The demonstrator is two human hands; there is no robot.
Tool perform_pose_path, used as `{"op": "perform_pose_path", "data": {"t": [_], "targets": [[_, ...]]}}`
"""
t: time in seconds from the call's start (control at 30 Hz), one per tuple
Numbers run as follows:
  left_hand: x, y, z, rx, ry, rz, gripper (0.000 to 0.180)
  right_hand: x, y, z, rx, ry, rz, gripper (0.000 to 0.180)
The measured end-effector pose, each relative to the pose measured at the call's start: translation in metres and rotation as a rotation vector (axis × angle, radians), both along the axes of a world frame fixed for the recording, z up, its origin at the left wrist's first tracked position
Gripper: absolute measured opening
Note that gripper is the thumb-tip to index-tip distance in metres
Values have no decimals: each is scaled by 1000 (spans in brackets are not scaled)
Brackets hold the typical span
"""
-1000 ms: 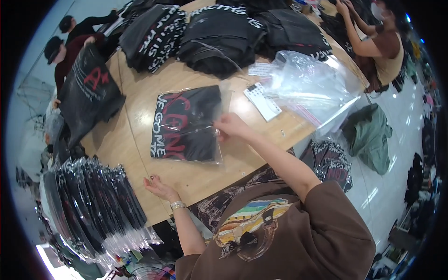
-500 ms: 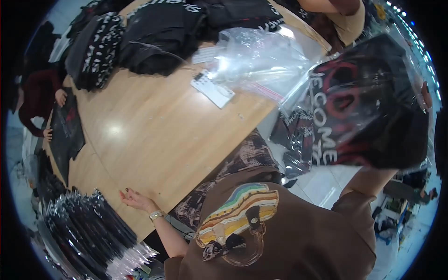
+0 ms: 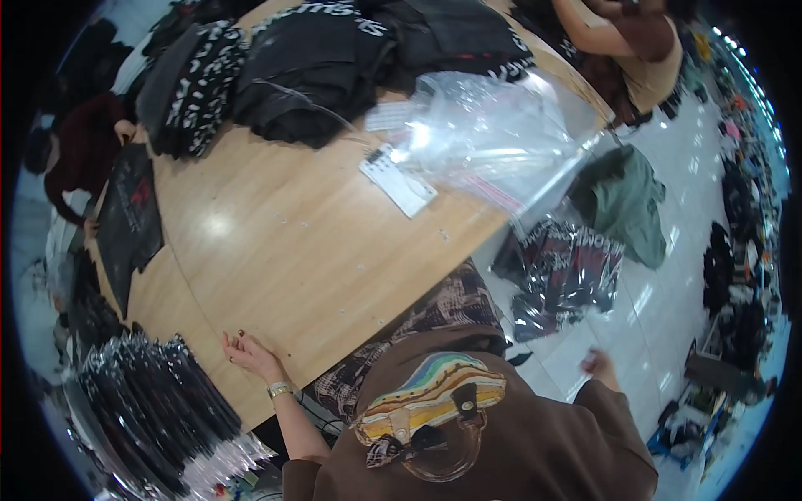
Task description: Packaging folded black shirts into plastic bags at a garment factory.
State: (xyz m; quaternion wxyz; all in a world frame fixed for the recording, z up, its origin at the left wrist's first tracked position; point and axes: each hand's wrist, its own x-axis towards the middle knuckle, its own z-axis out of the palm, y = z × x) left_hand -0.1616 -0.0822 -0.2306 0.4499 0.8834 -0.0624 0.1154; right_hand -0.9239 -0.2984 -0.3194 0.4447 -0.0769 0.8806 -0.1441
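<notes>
My left hand (image 3: 247, 352) rests flat on the near edge of the round wooden table (image 3: 292, 250), fingers apart, holding nothing. My right hand (image 3: 598, 364) hangs blurred out over the white floor to my right, with nothing in it. A heap of black printed shirts in clear bags (image 3: 565, 269) lies on the floor beyond that hand, apart from it.
A pile of clear plastic bags (image 3: 493, 134) and a white tag sheet (image 3: 399, 179) lie on the table. Black garments (image 3: 317, 58) cover its far side. Stacked bagged shirts (image 3: 142, 409) sit lower left. A green garment (image 3: 626, 200) lies on the floor. Other people work top right (image 3: 635, 42) and left (image 3: 75, 150).
My right hand lifted the bagged black shirt off the table, swung it right and let it go; the hand is now empty above the floor. My left hand stayed on the table edge.
</notes>
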Motion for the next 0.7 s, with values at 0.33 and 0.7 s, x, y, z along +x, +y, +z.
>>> {"op": "perform_pose_path", "data": {"t": [0.33,0.7], "targets": [[5,-78,-6,19,-53,-142,49,210,-193,26,-1104,689,680,24],[-6,-167,4,426,-11,-218,46,663,-314,232,-1248,-662,995,12]]}}
